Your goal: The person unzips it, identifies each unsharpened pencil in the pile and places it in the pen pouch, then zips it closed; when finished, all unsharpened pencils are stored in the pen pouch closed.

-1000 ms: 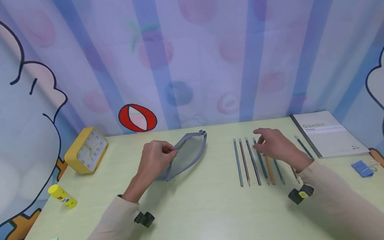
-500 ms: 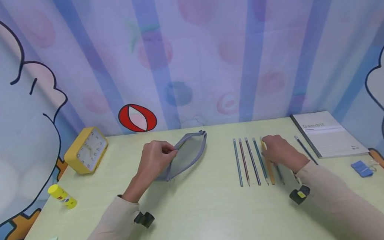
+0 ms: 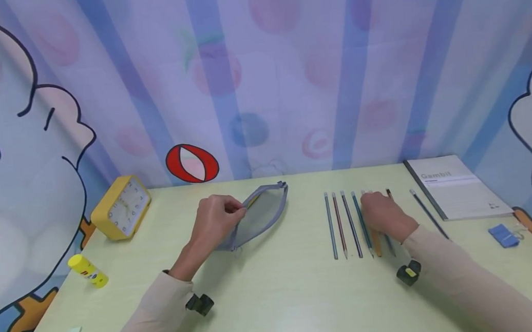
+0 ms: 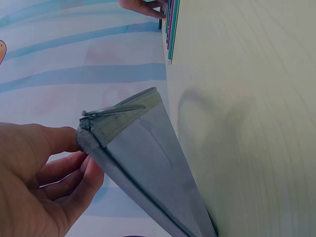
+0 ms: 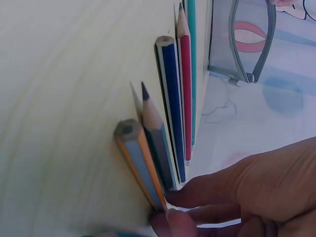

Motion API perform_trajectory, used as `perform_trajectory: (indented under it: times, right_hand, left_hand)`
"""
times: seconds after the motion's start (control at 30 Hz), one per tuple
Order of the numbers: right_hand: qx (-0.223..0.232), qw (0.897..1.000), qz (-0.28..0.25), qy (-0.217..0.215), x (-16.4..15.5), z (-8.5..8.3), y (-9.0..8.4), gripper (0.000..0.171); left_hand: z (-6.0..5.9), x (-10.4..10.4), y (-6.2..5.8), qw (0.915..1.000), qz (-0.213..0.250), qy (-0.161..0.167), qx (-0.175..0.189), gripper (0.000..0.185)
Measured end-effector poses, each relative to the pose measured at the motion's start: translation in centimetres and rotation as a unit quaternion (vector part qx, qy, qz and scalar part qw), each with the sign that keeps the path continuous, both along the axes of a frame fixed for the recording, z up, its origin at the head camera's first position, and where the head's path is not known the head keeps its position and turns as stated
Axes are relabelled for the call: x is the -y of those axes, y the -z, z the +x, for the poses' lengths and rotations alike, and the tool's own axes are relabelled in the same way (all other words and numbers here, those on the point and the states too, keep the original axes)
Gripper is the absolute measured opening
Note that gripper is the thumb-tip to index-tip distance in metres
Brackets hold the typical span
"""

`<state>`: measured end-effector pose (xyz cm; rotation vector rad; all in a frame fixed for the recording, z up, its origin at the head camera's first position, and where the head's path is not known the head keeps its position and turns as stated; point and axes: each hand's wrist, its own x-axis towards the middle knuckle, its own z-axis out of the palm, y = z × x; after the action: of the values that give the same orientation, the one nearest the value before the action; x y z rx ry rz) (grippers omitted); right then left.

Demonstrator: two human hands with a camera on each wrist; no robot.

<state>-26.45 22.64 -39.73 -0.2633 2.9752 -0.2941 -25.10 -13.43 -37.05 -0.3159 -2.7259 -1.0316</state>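
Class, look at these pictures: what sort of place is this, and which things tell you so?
Probably a child's study desk: a row of pencils, a grey pencil case and a notebook lie on the table, before a cartoon-printed curtain.

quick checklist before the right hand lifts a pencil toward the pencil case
1. Left hand pinches the grey pencil case at its edge: ok.
2. Case mouth open wide enough for a pencil: cannot tell.
3. Right hand is on the row, fingertips touching the orange pencil: ok.
4. Only one pencil gripped: cannot tell; neighbours lie tight against it.
5. Table between the pencils and the case free of things: ok.
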Motion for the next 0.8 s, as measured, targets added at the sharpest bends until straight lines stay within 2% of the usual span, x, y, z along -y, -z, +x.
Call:
perform_trajectory:
  times: [0.17, 0.43, 0.8]
  right_hand:
    - [-0.033, 0.999, 0.025, -0.005, 0.14, -0.15, 0.43, 0.014]
    - [-0.023, 0.999, 0.028, 0.010, 0.61, -0.16, 0.57, 0.013]
    - [-0.048, 0.999, 0.014, 0.019, 0.23, -0.27, 0.20, 0.021]
  left_hand:
    - [-0.03, 0.07, -0.01, 1.0000, -0.002, 0.003, -0.002, 0.009]
    - [-0.07, 0.14, 0.13, 1.0000, -0.003, 0.003, -0.001, 0.009]
    - [-0.07, 0.00, 0.28, 1.0000, -0.002, 0.004, -0.005, 0.009]
